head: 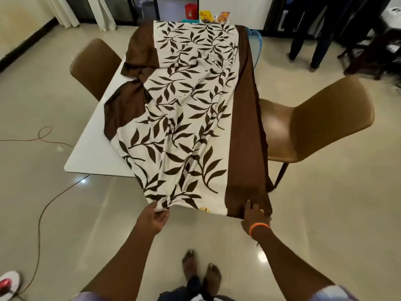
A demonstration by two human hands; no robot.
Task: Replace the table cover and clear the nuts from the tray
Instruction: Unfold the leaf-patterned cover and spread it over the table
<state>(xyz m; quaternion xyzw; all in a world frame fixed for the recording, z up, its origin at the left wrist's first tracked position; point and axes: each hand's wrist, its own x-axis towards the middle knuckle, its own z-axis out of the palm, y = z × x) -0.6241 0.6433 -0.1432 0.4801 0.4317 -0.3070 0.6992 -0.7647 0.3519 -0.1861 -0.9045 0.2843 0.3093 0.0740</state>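
Your left hand (155,216) and right hand (255,216) each pinched the wrinkled leaf-print cloth (188,118) over the white surface (95,146).

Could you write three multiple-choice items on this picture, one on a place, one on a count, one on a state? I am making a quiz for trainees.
1. Where is the white table bare?
A. on the left
B. on the right
C. nowhere

2. How many brown chairs stand at the table?
A. one
B. two
C. four

3. How does the cloth lie?
A. folded in a neat pile
B. flat and smooth
C. wrinkled and askew

Answers:
1. A, the white top shows left of the cloth, while the cloth's brown border hangs over the right edge.
2. B, one chair stands on the left and one chair on the right.
3. C, it is bunched at the left border, and the left hand and right hand grip its near edge.
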